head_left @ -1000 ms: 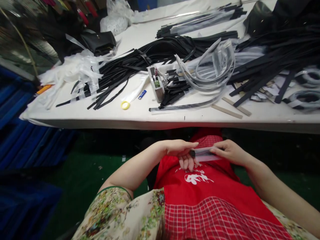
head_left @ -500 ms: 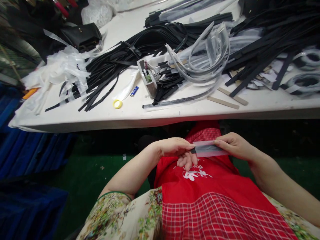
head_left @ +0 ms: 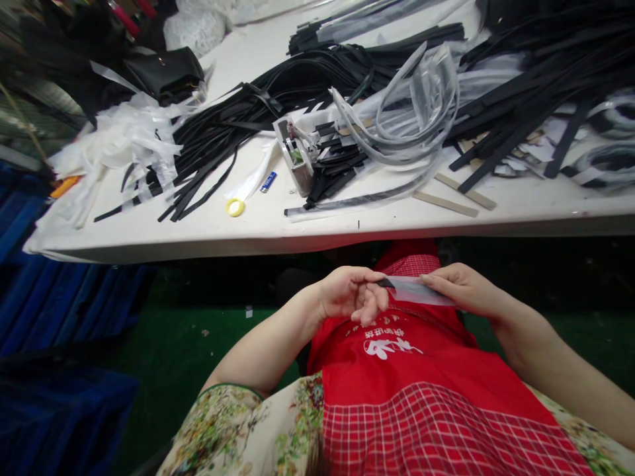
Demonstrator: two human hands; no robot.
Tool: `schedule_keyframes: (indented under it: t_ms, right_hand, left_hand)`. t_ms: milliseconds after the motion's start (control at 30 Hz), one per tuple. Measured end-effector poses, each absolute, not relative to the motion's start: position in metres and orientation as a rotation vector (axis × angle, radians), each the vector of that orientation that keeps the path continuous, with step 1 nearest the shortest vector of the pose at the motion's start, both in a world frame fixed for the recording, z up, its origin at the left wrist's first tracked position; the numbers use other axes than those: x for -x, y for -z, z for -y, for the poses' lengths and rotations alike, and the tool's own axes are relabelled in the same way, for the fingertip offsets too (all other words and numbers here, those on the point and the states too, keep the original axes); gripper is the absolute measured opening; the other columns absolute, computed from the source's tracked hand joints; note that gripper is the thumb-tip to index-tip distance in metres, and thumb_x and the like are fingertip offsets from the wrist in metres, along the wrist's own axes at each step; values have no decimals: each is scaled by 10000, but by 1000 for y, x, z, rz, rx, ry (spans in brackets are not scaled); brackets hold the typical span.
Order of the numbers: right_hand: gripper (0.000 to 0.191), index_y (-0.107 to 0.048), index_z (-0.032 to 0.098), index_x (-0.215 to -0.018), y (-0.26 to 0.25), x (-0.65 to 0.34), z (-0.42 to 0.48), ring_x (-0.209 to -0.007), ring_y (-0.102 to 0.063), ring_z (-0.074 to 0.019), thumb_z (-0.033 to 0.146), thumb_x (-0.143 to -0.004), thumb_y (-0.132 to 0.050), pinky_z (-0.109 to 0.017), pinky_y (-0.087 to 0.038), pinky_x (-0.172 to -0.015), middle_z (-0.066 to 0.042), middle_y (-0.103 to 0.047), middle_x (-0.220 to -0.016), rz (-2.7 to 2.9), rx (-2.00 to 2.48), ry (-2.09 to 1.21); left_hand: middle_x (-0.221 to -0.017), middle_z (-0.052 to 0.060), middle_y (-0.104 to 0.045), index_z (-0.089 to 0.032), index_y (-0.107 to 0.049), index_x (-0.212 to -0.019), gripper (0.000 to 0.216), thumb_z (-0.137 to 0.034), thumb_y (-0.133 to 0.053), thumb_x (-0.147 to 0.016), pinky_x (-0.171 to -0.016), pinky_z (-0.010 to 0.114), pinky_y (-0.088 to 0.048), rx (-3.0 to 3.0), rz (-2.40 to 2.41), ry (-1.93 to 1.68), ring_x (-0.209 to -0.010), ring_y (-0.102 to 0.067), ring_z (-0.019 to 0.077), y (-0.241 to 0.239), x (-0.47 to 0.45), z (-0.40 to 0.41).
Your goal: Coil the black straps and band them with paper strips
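Over the lap: a black strip (head_left: pixel 385 283) in a clear sleeve (head_left: pixel 417 289), stretched between both hands in front of the red apron (head_left: pixel 347 367), on the person's side of the bench (head_left: pixel 208 228).
Left hand (head_left: pixel 354 295): thumb and a finger pinching the strip's bare black end, the remaining fingers loosely curled and apart, palm turned partly up.
Right hand (head_left: pixel 457 285): thumb laid on top of the sleeve, pinching it farther along from the black end (the fingers underneath are mostly hidden).
Bench front: a yellow ring (head_left: pixel 229 209) lying flat, a small blue cylinder (head_left: pixel 268 182) near it, then a metal box (head_left: pixel 299 168) standing just beside a cluster of short black pieces (head_left: pixel 330 178); two tan slats (head_left: pixel 444 203) lie near the edge, to the right.
Bench middle: a long sheaf of black straps (head_left: pixel 238 125), with a loose clear coil (head_left: pixel 404 157) to its right.
Bench left: a tangle of white plastic (head_left: pixel 131 132), an orange handle (head_left: pixel 64 186) at its outer side, a black bag (head_left: pixel 163 71) behind.
Bench right: a crisscross heap of dark strips (head_left: pixel 520 119) over paper scraps (head_left: pixel 516 162), with wrapped rolls (head_left: pixel 608 165) beside it.
Floor: green (head_left: pixel 188 330), with blue crates (head_left: pixel 30 297) at the left.
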State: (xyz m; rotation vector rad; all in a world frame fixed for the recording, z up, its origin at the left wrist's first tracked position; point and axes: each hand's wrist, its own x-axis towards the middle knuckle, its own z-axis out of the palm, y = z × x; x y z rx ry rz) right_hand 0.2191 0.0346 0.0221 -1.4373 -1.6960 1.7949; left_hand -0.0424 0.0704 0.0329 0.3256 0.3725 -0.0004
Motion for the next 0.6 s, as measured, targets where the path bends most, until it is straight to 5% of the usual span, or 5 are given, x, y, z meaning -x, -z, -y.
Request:
schedule_keyframes:
  t_ms: [300, 600]
  right_hand:
    - [615, -479, 169, -521, -17, -217, -33, -461, -273, -80, 694, -841, -491, -228, -203, -413, 22, -374, -488, 1657, 1437, -1839]
    - [564, -566, 161, -590, -19, -235, -34, -518, -371, -117, 655, -855, -500, -240, -310, -468, 0, -435, -543, 1722, 1430, -1673]
  left_hand:
    - [-449, 135, -625, -48, -701, -661, 652, -294, -185, -973, -309, 202, -231, -255, -453, -90, -315, -510, 133, -37, 38, -69]
    - [-479, 150, -645, -24, -694, -659, 568, -307, -289, -938, -339, 198, -324, -483, -483, -69, -323, -534, 129, -36, 43, -68]
